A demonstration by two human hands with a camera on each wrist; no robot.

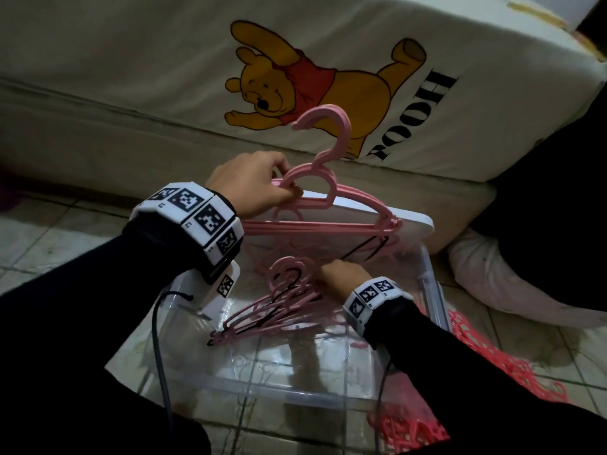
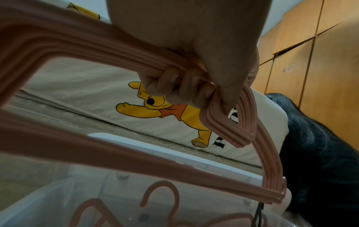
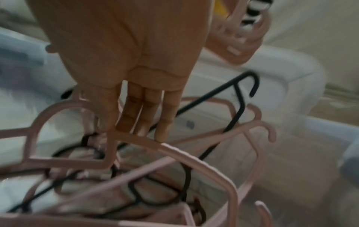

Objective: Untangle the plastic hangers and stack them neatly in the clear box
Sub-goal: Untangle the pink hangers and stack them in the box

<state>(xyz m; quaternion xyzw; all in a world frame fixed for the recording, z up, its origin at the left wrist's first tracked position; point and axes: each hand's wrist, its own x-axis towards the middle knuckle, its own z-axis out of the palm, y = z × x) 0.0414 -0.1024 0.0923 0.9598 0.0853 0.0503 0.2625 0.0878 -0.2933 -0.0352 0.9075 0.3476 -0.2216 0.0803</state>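
Note:
My left hand grips a bundle of several pink plastic hangers by the shoulders near the necks, held upright above the clear box; in the left wrist view the fingers curl round the stacked bars. Inside the box lies a tangled pile of pink hangers with a black hanger among them. My right hand reaches down into the box with straight fingers touching a pink hanger bar; a black hanger sits just behind them.
A white box lid leans behind the box against a mattress with a cartoon bear print. A pink mesh item lies on the tiled floor right of the box. Dark fabric is at the right.

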